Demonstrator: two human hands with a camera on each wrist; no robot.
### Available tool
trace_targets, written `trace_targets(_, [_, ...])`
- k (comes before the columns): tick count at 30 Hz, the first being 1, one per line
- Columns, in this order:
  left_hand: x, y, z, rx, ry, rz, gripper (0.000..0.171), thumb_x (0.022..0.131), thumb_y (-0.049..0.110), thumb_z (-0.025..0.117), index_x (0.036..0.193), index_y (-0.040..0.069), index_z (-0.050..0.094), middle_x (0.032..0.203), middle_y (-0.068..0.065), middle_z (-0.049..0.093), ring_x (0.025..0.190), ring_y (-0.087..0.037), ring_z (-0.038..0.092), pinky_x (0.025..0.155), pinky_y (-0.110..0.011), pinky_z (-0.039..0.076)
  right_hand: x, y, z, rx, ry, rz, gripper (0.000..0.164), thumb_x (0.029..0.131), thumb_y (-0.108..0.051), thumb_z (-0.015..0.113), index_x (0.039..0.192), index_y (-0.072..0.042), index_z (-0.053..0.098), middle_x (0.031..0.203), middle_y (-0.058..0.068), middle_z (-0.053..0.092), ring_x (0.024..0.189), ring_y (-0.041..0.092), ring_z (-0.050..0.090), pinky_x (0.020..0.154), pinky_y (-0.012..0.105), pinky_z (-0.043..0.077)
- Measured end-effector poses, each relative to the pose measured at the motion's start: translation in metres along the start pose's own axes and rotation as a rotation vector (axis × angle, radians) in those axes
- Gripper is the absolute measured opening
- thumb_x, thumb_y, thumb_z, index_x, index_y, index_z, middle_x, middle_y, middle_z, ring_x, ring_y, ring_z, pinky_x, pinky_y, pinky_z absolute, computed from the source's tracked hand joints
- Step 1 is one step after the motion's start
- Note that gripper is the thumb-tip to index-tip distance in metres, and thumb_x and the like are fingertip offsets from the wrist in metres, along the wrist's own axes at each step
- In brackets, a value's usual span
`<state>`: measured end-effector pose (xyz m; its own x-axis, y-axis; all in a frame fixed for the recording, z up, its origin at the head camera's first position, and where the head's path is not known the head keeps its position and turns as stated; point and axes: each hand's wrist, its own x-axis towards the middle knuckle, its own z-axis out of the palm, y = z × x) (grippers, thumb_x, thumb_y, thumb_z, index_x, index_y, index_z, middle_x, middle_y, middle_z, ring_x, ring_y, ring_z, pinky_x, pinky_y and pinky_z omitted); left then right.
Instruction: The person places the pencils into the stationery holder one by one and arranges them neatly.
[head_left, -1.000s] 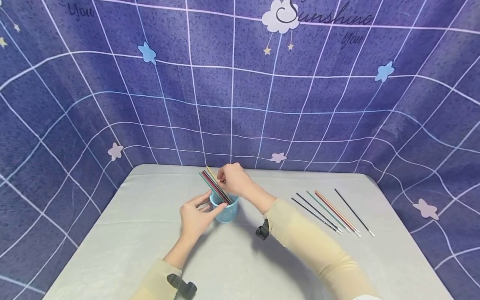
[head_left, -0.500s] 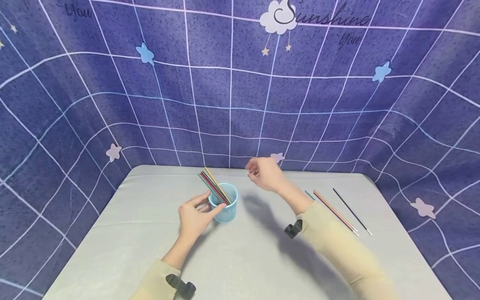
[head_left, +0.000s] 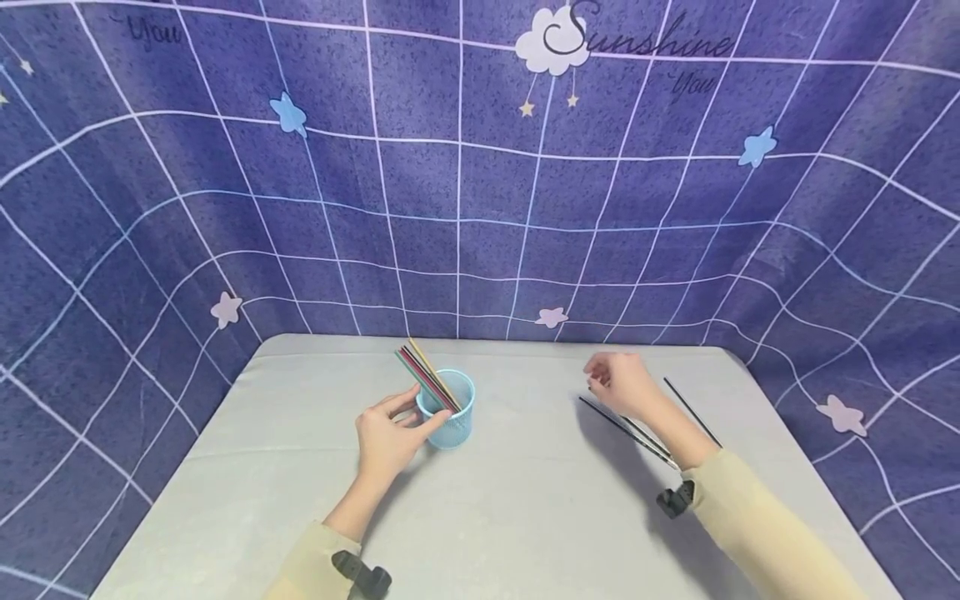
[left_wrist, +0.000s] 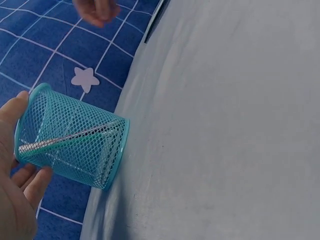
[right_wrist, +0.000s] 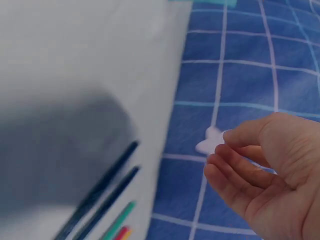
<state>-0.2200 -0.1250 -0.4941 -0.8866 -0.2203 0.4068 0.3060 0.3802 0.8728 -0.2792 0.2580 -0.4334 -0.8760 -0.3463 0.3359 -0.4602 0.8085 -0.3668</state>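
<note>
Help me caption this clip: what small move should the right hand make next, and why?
Probably lower the right hand and pinch one loose dark stick nearby: the hand looks empty, while the left hand grips the light-blue mesh pen holder, which holds several sticks with space left.

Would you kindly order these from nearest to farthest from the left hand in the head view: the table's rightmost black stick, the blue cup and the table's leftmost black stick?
1. Blue cup: held by the left hand.
2. Leftmost black stick: right of the cup.
3. Rightmost black stick: farthest right, past the right hand.
</note>
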Motion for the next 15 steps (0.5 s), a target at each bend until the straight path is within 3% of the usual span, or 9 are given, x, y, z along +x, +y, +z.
trace_targets(5, [0.0,-0.001,-0.005,0.012,0.017,0.001,0.063,0.067,0.023,0.104,0.118,-0.003,0.078,0.112,-0.023,0.08,0.099,-0.039,0.08,0.078,-0.027,0.069,-0.022,0.02,0.013,-0.035,-0.036,0.01,0.006,0.086,0.0,0.074,0.092,-0.002,0.075,0.074,0.003,0.075,0.066,0.011,0.067,0.061,0.029,0.062])
trace_targets(7, [0.0,-0.001,-0.006,0.015,0.025,0.007,0.063,0.067,0.022,0.104,0.118,-0.003,0.078,0.111,-0.024,0.08,0.098,-0.039,0.081,0.078,-0.027,0.069,-0.028,0.024,0.015,-0.046,-0.051,0.009,0.004,0.086,-0.001,0.075,0.091,-0.001,0.075,0.074,0.002,0.074,0.067,0.011,0.067,0.062,0.032,0.063])
trace_targets(11, [0.0,-0.001,-0.005,-0.005,0.023,0.003,0.063,0.066,0.022,0.104,0.118,-0.002,0.079,0.11,-0.022,0.08,0.098,-0.037,0.081,0.079,-0.029,0.07,-0.042,0.029,0.018,-0.087,-0.079,0.025,0.004,0.085,-0.002,0.078,0.086,-0.003,0.074,0.072,-0.001,0.072,0.065,0.011,0.065,0.079,0.046,0.068])
trace_targets(14, [-0.001,0.0,-0.002,-0.027,0.006,0.001,0.063,0.067,0.023,0.104,0.118,-0.002,0.078,0.11,-0.021,0.08,0.099,-0.035,0.081,0.08,-0.029,0.07,-0.054,0.032,0.021,-0.124,-0.095,0.055,0.011,0.083,-0.001,0.081,0.079,-0.007,0.073,0.066,-0.004,0.068,0.061,0.009,0.06,0.08,0.048,0.067])
trace_targets(15, [-0.001,0.0,-0.002,-0.03,0.002,0.003,0.063,0.067,0.023,0.104,0.118,-0.002,0.078,0.11,-0.021,0.08,0.099,-0.035,0.081,0.08,-0.028,0.07,-0.057,0.033,0.022,-0.134,-0.1,0.061,0.013,0.083,-0.001,0.082,0.078,-0.009,0.072,0.065,-0.005,0.067,0.06,0.008,0.058,0.074,0.046,0.066])
